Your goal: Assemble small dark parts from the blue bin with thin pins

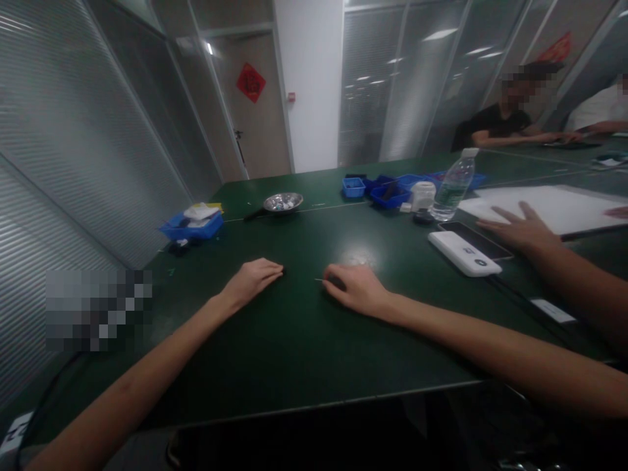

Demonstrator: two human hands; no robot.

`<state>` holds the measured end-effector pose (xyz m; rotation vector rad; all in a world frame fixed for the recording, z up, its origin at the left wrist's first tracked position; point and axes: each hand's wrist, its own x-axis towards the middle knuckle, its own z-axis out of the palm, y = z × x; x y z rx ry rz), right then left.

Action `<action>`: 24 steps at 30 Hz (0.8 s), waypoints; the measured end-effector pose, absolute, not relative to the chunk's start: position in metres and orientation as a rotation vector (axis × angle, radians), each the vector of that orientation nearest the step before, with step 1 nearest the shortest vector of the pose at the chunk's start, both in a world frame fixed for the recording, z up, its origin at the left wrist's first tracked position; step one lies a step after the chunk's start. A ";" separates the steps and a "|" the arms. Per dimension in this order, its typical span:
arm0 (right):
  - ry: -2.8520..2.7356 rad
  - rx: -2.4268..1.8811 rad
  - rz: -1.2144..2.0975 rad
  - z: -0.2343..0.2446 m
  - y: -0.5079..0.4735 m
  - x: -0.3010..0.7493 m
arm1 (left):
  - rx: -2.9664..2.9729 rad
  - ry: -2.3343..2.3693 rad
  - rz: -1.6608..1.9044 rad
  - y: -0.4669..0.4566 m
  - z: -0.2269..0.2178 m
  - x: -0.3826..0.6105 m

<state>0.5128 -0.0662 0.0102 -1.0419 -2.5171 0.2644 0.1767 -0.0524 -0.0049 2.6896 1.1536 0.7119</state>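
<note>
My left hand is over the green table, its fingertips pinched on a small black piece. What kind of piece it is, I cannot make out. To the right, my right hand is closed, its edge close to the tabletop. A thin, pale metal shaft pokes out of its fingers toward the left hand. The rest of that tool is mostly hidden in the curled fingers. A gap separates the shaft tip from the black piece.
A metal bowl with a black handle holds small items. Blue trays stand left and at the back. A bottle, white power bank and phone lie rightward. Beside them rests another person's hand.
</note>
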 end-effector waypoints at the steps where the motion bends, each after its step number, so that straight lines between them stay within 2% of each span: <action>1: -2.528 -0.997 0.265 0.010 -0.067 0.513 | 2.703 1.042 0.714 -0.058 -0.004 0.191; 5: -2.546 -0.908 0.252 0.010 -0.069 0.513 | 2.626 0.883 0.785 -0.074 -0.001 0.225; 24: -2.618 -0.741 0.268 0.005 -0.065 0.513 | 2.268 0.961 0.791 -0.084 0.005 0.234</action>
